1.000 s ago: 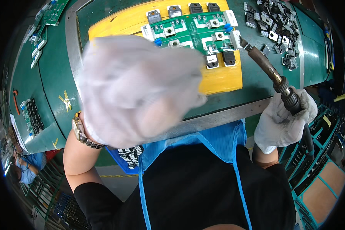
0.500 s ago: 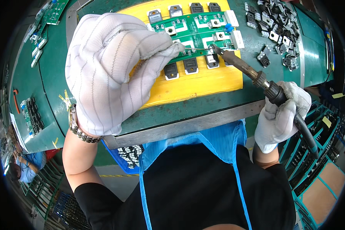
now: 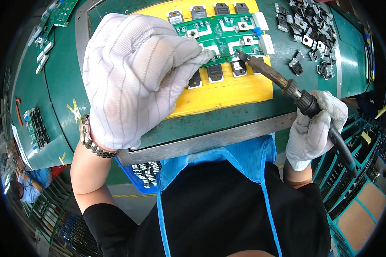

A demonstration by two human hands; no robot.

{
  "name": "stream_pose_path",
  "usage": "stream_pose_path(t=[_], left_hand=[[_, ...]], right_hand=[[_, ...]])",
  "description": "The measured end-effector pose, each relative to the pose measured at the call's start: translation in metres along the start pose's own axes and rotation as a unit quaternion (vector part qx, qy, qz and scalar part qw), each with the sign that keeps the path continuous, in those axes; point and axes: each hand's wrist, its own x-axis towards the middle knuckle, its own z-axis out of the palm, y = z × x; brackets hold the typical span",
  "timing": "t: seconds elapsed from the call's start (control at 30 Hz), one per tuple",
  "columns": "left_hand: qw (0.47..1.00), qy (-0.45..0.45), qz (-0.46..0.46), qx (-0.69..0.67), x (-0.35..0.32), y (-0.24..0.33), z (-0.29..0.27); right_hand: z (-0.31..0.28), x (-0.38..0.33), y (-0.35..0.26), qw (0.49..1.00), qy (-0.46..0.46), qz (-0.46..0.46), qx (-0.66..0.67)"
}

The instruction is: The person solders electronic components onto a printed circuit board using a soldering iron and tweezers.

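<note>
My gloved left hand [image 3: 137, 77] is pinched shut on a thin solder wire [image 3: 223, 55], whose end reaches to the tip of a soldering iron [image 3: 274, 76]. My gloved right hand [image 3: 315, 128] grips the iron's dark handle, and the tip touches down near the front edge of a green circuit board [image 3: 218, 43]. Black power components [image 3: 215, 73] line the board's front and back edges. Beneath them lies a yellow block [image 3: 231, 96]. Part of the board's left end is hidden behind my left hand.
Loose black components [image 3: 306, 30] are heaped at the far right of the green table [image 3: 64, 111]. More circuit boards [image 3: 62, 13] lie at the far left. A blue bin [image 3: 135, 175] sits below the table's metal edge [image 3: 214, 138]. Another person [image 3: 32, 184] is at the lower left.
My left hand has shifted slightly right with the solder wire, and less wire shows between fingers and iron tip. The iron and right hand have barely moved.
</note>
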Motion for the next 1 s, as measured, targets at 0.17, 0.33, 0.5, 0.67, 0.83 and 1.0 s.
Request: stream_pose_path(t=[0.17,0.33,0.5,0.67,0.83,1.0], left_hand=[[0.999,0.035,-0.036,0.014,0.000,0.000,-0.005],[1.000,-0.003,-0.007,0.013,-0.001,-0.002,-0.006],[1.000,-0.007,-0.004,0.002,-0.002,-0.002,-0.003],[1.000,-0.004,-0.001,0.014,-0.002,-0.002,-0.001],[0.999,0.001,0.015,0.033,-0.003,0.004,0.004],[0.999,-0.005,-0.034,0.014,-0.002,0.006,-0.008]], right_hand=[[-0.003,0.003,-0.001,0.999,0.020,-0.006,0.049],[0.000,0.004,-0.005,0.992,-0.029,-0.080,-0.090],[0.003,0.006,-0.007,0.995,-0.043,-0.060,-0.061],[0.003,0.004,-0.006,0.997,-0.041,-0.042,-0.046],[0.002,0.002,-0.003,0.999,-0.031,-0.005,0.008],[0.001,0.004,-0.004,0.996,-0.025,-0.052,-0.061]])
